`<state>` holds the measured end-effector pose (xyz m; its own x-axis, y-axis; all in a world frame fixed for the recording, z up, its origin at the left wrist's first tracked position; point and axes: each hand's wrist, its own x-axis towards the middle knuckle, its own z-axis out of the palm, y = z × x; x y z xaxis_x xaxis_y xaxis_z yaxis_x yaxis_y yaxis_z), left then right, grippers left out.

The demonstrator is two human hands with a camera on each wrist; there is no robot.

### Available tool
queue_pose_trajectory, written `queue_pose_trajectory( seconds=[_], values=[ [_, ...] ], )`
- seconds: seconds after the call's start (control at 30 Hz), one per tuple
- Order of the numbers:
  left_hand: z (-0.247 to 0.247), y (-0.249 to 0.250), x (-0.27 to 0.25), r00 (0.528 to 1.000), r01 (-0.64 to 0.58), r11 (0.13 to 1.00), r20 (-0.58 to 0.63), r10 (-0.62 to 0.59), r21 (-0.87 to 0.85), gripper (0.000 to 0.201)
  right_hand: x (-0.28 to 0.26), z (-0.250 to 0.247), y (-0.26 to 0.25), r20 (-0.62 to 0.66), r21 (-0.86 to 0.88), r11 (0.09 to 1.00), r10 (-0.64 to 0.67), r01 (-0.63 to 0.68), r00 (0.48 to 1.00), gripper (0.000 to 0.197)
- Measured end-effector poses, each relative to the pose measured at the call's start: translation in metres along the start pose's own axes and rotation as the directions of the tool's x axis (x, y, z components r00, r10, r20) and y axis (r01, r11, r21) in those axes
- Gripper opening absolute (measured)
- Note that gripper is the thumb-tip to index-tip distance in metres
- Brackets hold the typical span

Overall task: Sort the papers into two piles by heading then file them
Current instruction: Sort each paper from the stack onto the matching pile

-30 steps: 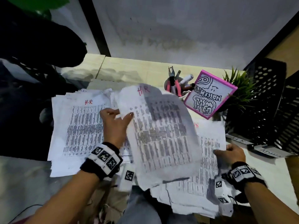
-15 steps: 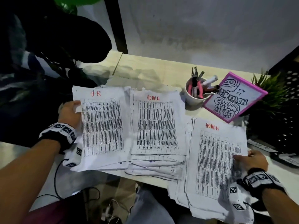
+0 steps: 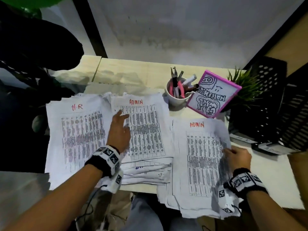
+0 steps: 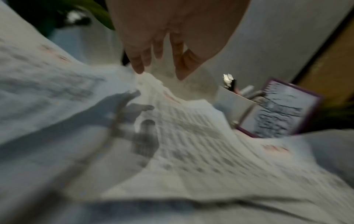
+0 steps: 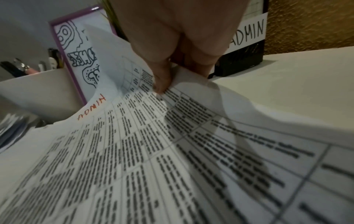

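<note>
Three stacks of printed sheets lie on the desk. The HR pile [image 3: 75,139] is on the left, an ADMIN pile [image 3: 146,130] sits in the middle, and an unsorted stack topped by an ADMIN sheet [image 3: 200,157] is on the right. My left hand [image 3: 120,129] hovers with straight fingers over the left edge of the middle ADMIN pile; in the left wrist view the fingers [image 4: 138,63] hang spread above the paper and hold nothing. My right hand [image 3: 236,157] pinches the right edge of the top ADMIN sheet [image 5: 134,136], lifting that edge under the thumb [image 5: 161,81].
A white cup [image 3: 176,97] of pens and pliers stands behind the piles beside a pink-framed drawing [image 3: 213,94] and a small green plant [image 3: 245,87]. Black perforated file trays [image 3: 273,104] stand at the right, one labelled ADMIN [image 5: 249,34]. The paper stacks overhang the desk's near edge.
The HR sheet carried by my left hand now lies on the HR pile. That hand let go and swung right to the middle ADMIN pile. My right hand stays on the right stack's edge.
</note>
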<state>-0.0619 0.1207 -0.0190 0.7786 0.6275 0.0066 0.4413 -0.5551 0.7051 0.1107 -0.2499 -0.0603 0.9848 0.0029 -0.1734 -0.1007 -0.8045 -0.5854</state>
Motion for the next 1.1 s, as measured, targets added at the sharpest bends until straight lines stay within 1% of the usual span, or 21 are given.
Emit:
queue_pose_trajectory(
  seconds=[0.07,0.1,0.17,0.23,0.3,0.37,0.47,0.5,0.53,0.57,0.6,0.63,0.7,0.73,0.8,0.87,0.9,0.97,1.0,1.03,1.1],
  values=[
    [0.033,0.026,-0.011,0.990,-0.064,0.993,0.115,0.076,-0.103,0.041,-0.003,-0.005,0.001,-0.012,-0.033,0.998,-0.058,0.058,0.998,0.026],
    [0.048,0.040,-0.018,0.983,-0.060,0.985,0.163,0.086,-0.162,0.042,-0.004,-0.009,0.001,-0.029,-0.029,0.997,-0.076,0.075,0.997,0.030],
    [0.072,0.063,-0.029,0.969,0.005,0.961,0.238,0.063,-0.276,0.044,-0.010,-0.015,-0.002,-0.071,0.062,0.994,-0.085,0.089,0.994,0.027],
    [0.095,0.082,-0.037,0.946,0.110,0.933,0.323,0.007,-0.342,0.045,-0.013,-0.022,-0.002,-0.112,0.231,0.968,-0.073,0.097,0.991,0.024],
    [0.110,0.094,-0.041,0.904,0.244,0.897,0.422,-0.073,-0.368,0.053,-0.015,-0.026,0.001,-0.087,0.489,0.871,-0.011,0.053,0.996,0.030],
    [0.119,0.104,-0.043,0.869,0.335,0.858,0.479,-0.122,-0.390,0.068,-0.017,-0.033,0.005,-0.029,0.629,0.777,0.051,-0.021,0.998,0.039],
    [0.121,0.114,-0.049,0.866,0.405,0.780,0.474,-0.159,-0.477,0.074,-0.026,-0.040,0.001,0.086,0.732,0.670,0.088,-0.123,0.992,0.024],
    [0.122,0.113,-0.052,0.871,0.430,0.739,0.452,-0.190,-0.518,0.069,-0.029,-0.042,-0.002,0.119,0.765,0.627,0.092,-0.150,0.989,0.023],
    [0.124,0.110,-0.054,0.875,0.453,0.701,0.424,-0.233,-0.551,0.058,-0.032,-0.046,-0.004,0.149,0.784,0.599,0.071,-0.162,0.986,0.024],
    [0.125,0.105,-0.055,0.884,0.453,0.690,0.382,-0.269,-0.564,0.043,-0.034,-0.048,-0.006,0.183,0.782,0.597,0.052,-0.178,0.982,0.026],
    [0.125,0.101,-0.056,0.892,0.444,0.709,0.345,-0.292,-0.548,0.028,-0.035,-0.050,-0.007,0.209,0.780,0.597,0.032,-0.186,0.977,0.030],
    [0.124,0.098,-0.056,0.898,0.433,0.729,0.327,-0.296,-0.530,0.022,-0.034,-0.051,-0.008,0.228,0.795,0.567,0.048,-0.214,0.972,0.036],
    [0.120,0.095,-0.057,0.901,0.424,0.742,0.330,-0.283,-0.519,0.027,-0.030,-0.048,-0.009,0.304,0.846,0.418,0.134,-0.331,0.943,0.039],
    [0.117,0.094,-0.058,0.899,0.425,0.733,0.343,-0.272,-0.531,0.031,-0.024,-0.045,-0.008,0.313,0.847,0.390,0.186,-0.362,0.931,0.037],
    [0.112,0.091,-0.061,0.886,0.451,0.686,0.381,-0.265,-0.571,0.037,-0.007,-0.036,-0.003,0.299,0.802,0.432,0.307,-0.412,0.904,0.028],
    [0.107,0.089,-0.066,0.885,0.446,0.688,0.400,-0.240,-0.573,0.032,0.009,-0.025,0.006,0.280,0.687,0.564,0.375,-0.458,0.884,0.009],
    [0.104,0.089,-0.068,0.891,0.423,0.716,0.401,-0.214,-0.555,0.028,0.015,-0.020,0.008,0.272,0.591,0.666,0.367,-0.455,0.890,0.007],
    [0.100,0.090,-0.072,0.902,0.376,0.759,0.399,-0.167,-0.532,0.025,0.023,-0.010,0.011,0.281,0.316,0.862,0.314,-0.396,0.907,0.037],
    [0.099,0.091,-0.074,0.910,0.351,0.779,0.385,-0.153,-0.521,0.025,0.023,-0.007,0.007,0.265,0.187,0.923,0.283,-0.337,0.922,0.042],
    [0.099,0.089,-0.075,0.922,0.319,0.803,0.360,-0.141,-0.503,0.024,0.023,-0.004,0.006,0.236,0.094,0.954,0.255,-0.283,0.938,0.042],
    [0.099,0.084,-0.076,0.937,0.266,0.845,0.330,-0.114,-0.463,0.024,0.022,0.000,0.001,0.187,0.023,0.969,0.237,-0.246,0.953,0.037]
  ],
)
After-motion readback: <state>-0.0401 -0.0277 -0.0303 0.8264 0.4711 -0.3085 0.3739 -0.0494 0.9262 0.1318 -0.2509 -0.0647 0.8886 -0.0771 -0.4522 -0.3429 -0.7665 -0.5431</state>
